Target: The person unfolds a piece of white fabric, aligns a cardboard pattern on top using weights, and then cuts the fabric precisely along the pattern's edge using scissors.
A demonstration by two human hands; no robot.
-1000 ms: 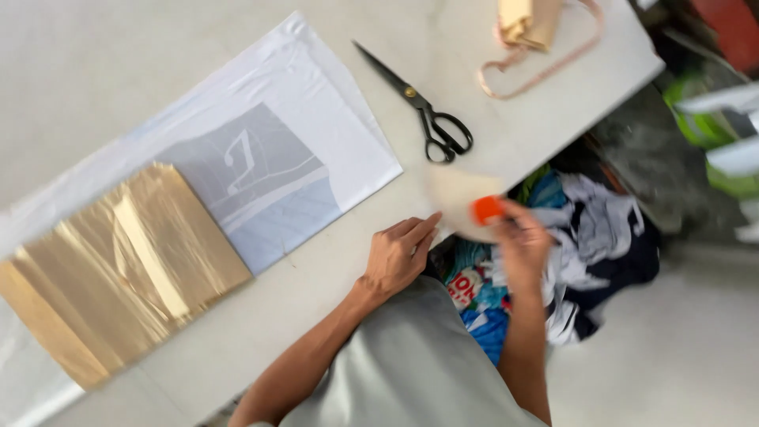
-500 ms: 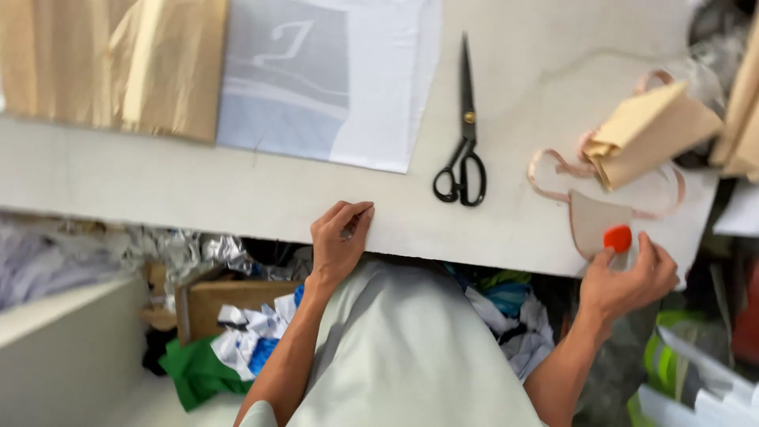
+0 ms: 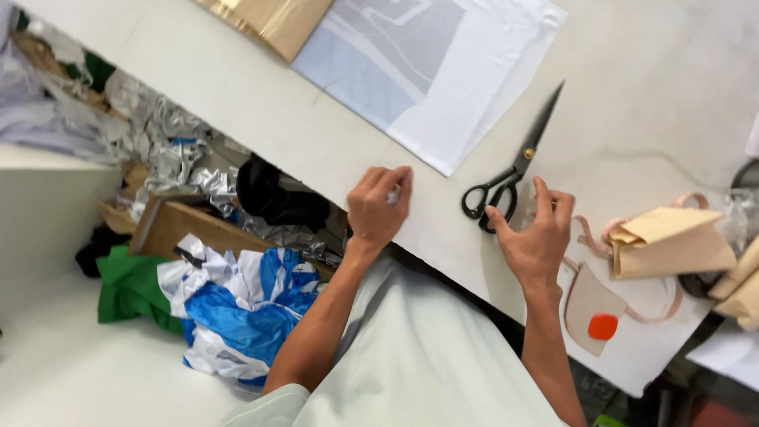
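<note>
The black scissors [image 3: 514, 166] lie flat on the white table [image 3: 237, 95], just beside the white sheet [image 3: 443, 71]. The right hand [image 3: 534, 237] is spread open, and its fingertips are set at the scissor handles; nothing is held yet. It looks as if the scissors are being reached for. For that, fingers would have to be slipped into the loops.

The left hand [image 3: 379, 207] rests at the table edge with its fingers curled, and something small and white seems to be pinched there; what it is cannot be told.

Near the right wrist, a tan fabric piece [image 3: 589, 304] with an orange blob [image 3: 602, 326] is seen. A folded tan piece [image 3: 672, 241] lies further right. Nothing is seen blocking the scissors.
</note>
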